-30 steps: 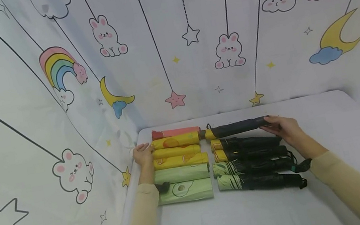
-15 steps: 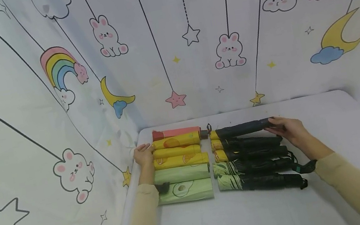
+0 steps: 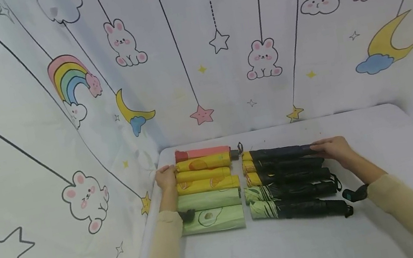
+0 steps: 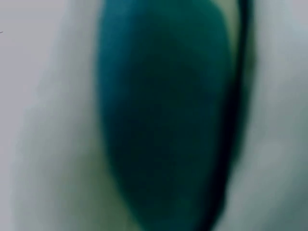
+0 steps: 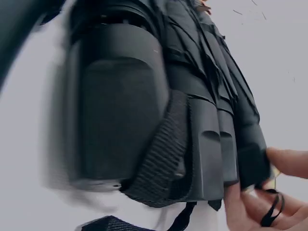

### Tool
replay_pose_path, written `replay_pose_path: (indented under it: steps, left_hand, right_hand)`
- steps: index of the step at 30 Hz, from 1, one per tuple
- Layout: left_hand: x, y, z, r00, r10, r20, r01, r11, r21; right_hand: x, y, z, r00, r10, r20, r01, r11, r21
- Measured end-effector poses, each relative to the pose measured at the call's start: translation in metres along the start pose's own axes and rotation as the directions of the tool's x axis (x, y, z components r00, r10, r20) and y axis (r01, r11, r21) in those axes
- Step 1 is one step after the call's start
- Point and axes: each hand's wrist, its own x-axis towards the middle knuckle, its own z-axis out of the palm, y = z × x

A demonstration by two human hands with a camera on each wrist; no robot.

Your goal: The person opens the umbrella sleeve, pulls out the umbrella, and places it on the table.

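Observation:
My right hand [image 3: 333,149] pinches the handle end of a dark folding umbrella [image 3: 277,153] with a yellow end, thumb and fingers on opposite sides. It lies at the far end of a row of black folding umbrellas [image 5: 118,106]. The left hand [image 3: 165,178] grips the left end of a yellow umbrella-shaped roll [image 3: 204,162] with a fruit print. A black handle end [image 3: 234,155] shows at its right, beside a small strap loop. A blurred dark teal shape [image 4: 163,115] fills the left wrist view, hiding the left fingers there.
Other rolls lie in the left row: a red one [image 3: 202,152] behind, yellow ones [image 3: 203,174], and green ones [image 3: 212,220] nearest me, one avocado-printed. Green-ended black umbrellas [image 3: 303,209] lie at the near right. A white cloth [image 3: 293,247] covers the table, with patterned curtains behind.
My right hand has drawn the dark umbrella to the right, apart from the yellow roll, then lowered it towards me against the row. The left hand has stayed nearly still.

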Motion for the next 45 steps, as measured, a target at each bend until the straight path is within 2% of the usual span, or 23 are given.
replay_pose_path:
  steps: [2,7,10,14,18,23,28,32,37,40,45]
  left_hand:
    - [0.001,-0.001,0.0,1.0,-0.006,-0.002,0.006,1.0,0.015]
    - [-0.001,-0.002,-0.001,0.999,-0.045,0.013,0.045,0.999,0.018]
    - [-0.004,-0.001,-0.002,0.995,-0.074,0.069,0.077,0.996,-0.046]
    - [-0.009,0.004,-0.004,0.986,-0.09,0.141,0.114,0.978,-0.176]
    - [-0.01,0.007,-0.006,0.985,-0.08,0.15,0.111,0.971,-0.21]
    - [-0.01,0.008,-0.004,0.99,-0.06,0.131,0.082,0.981,-0.174]
    - [-0.008,0.009,0.002,0.994,-0.051,0.095,0.057,0.997,-0.058]
    - [-0.005,0.014,0.005,0.995,-0.022,0.095,0.017,0.999,0.049]
    - [0.001,0.022,0.004,0.996,0.024,0.086,-0.032,0.995,0.095]
    - [0.004,0.024,0.003,0.996,0.025,0.081,-0.032,0.996,0.086]
    - [0.006,0.025,0.008,0.995,-0.012,0.104,0.01,1.0,0.024]
  right_hand:
    - [-0.002,0.001,0.002,0.999,-0.034,-0.018,0.032,0.991,-0.132]
    - [-0.008,0.002,0.004,0.995,-0.081,-0.063,0.058,0.951,-0.304]
    - [-0.011,0.003,0.002,0.989,-0.104,-0.106,0.051,0.908,-0.417]
    - [-0.011,0.002,0.0,0.984,-0.122,-0.133,0.039,0.862,-0.506]
    - [-0.009,-0.003,0.002,0.981,-0.143,-0.131,0.056,0.856,-0.514]
    - [-0.005,-0.013,0.016,0.962,-0.228,-0.15,0.124,0.854,-0.505]
    - [0.004,-0.028,0.032,0.955,-0.265,-0.132,0.177,0.868,-0.464]
    - [0.013,-0.039,0.045,0.945,-0.311,-0.105,0.228,0.852,-0.471]
    - [0.026,-0.053,0.07,0.939,-0.341,-0.04,0.282,0.834,-0.475]
    - [0.034,-0.062,0.088,0.945,-0.328,-0.003,0.286,0.828,-0.482]
    - [0.044,-0.075,0.114,0.95,-0.31,0.038,0.287,0.819,-0.497]
